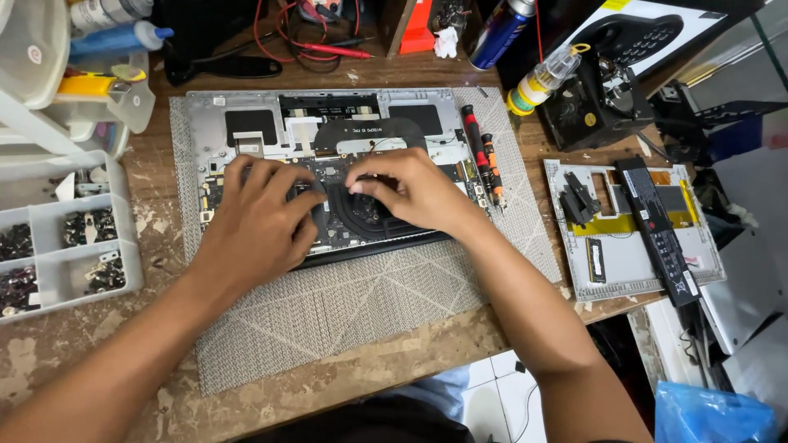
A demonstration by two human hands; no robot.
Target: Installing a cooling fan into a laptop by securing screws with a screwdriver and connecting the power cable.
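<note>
We are working with both hands inside an opened laptop [328, 164] lying on a grey mat [345, 303] in the middle of the bench [82, 344].

Our left hand [258, 226] is resting flat, fingers spread, on the circuit board; our right hand [410, 193] is pinching its fingertips over the black fan [361, 215], and we cannot tell what they grip. Two screwdrivers [483, 156] are lying just right of the laptop, a parts tray [57, 238] far left.

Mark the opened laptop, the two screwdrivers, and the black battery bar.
opened laptop [246, 111]: head view, bare silver chassis at upper left.
two screwdrivers [483, 156]: head view, the red-and-black one's handle.
black battery bar [657, 230]: head view, mid-length of its top face.
</note>
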